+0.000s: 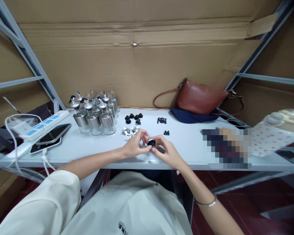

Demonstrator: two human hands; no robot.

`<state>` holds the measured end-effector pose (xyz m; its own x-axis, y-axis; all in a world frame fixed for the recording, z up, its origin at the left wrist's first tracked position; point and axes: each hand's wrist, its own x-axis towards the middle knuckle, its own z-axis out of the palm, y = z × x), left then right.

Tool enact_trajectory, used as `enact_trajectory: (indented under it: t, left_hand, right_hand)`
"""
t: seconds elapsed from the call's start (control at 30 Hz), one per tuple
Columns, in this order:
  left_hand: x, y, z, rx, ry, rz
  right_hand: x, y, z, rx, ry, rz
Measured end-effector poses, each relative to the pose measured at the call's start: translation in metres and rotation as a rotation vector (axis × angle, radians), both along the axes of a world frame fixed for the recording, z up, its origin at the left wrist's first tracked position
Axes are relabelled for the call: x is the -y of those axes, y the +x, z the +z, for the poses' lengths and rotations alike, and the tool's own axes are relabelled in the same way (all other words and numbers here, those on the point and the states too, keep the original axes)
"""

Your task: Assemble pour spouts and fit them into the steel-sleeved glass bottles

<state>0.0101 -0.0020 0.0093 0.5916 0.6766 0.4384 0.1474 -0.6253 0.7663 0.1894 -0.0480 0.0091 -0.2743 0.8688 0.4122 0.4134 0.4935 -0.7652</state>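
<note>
Between my two hands, close to the table's front edge, is a small bottle pourer part point(151, 142) with a black ribbed stopper and a bit of silver at its top. My left hand point(138, 143) pinches it from the left. From the other side, the fingers of my right hand point(167, 150) close on it; the fingertips partly cover it. Just beyond my left hand lie several silver-white spout pieces point(129, 131). Farther back sit several black stoppers point(133, 117). To their right are a row of thin black pieces point(162, 120) and a few short black pieces point(166, 133).
Glass bottles with steel sleeves point(94, 123) crowd the left, some topped with pourers. Left of them are a power strip point(47, 124) and phones point(47, 138) with cables. A brown bag point(199, 98) rests on a navy cloth item point(193, 117) at back right. A dotted container point(271, 137) stands right.
</note>
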Motion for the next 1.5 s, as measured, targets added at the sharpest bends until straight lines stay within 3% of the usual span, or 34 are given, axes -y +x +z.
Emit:
enact_trajectory:
  t: [0.27, 0.4, 0.7, 1.1, 1.23, 1.37, 1.5]
  left_hand:
    - [-0.004, -0.002, 0.004, -0.002, 0.026, 0.022]
    - [-0.005, -0.003, 0.005, -0.056, 0.123, -0.003]
    - [-0.011, -0.005, -0.002, -0.08, 0.214, -0.082]
    - [-0.011, -0.005, -0.002, -0.05, 0.186, -0.094]
    - [-0.01, -0.004, -0.001, -0.066, 0.185, -0.082]
    - [-0.008, -0.004, 0.001, -0.084, 0.157, -0.09]
    - [-0.008, -0.004, 0.0, -0.094, 0.147, -0.066]
  right_hand:
    - [-0.007, 0.004, -0.009, -0.177, 0.067, -0.095]
    - [-0.008, 0.005, -0.014, -0.201, 0.067, -0.111]
    - [-0.006, 0.007, -0.013, -0.143, 0.078, -0.099]
    - [-0.002, 0.006, -0.01, -0.075, 0.161, -0.178]
    - [-0.009, 0.017, 0.002, 0.091, 0.259, -0.179]
    - [-0.044, 0.034, 0.017, 0.476, 0.294, -0.343]
    - [-0.085, 0.037, 0.021, 0.918, 0.164, -0.441]
